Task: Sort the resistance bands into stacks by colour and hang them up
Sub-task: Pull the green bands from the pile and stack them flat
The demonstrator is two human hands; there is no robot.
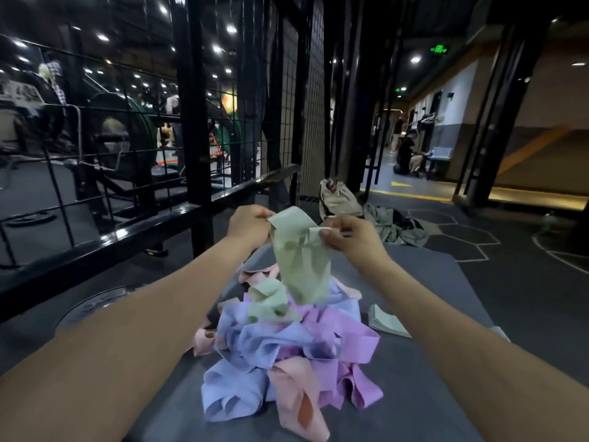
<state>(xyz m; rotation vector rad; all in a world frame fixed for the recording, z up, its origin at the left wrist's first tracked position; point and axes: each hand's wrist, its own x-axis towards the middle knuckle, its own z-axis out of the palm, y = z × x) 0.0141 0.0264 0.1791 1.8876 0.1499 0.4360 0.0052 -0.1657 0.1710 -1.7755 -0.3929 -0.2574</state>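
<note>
1. A pale green band hangs above a heap of blue, lilac, pink and green bands.
2. A small folded stack to the right is pale green.
3. The mat beneath is dark grey.
4. The wire fence to the left is black.
5. A beige bag lies far behind.
6. Yellow lines mark the far floor.
7. An overhead sign glows green.

In front of me a dark grey surface carries a tangled heap of bands, blue, purple, pink and green, and beside it, to the right, a flat stack of green bands.
</note>
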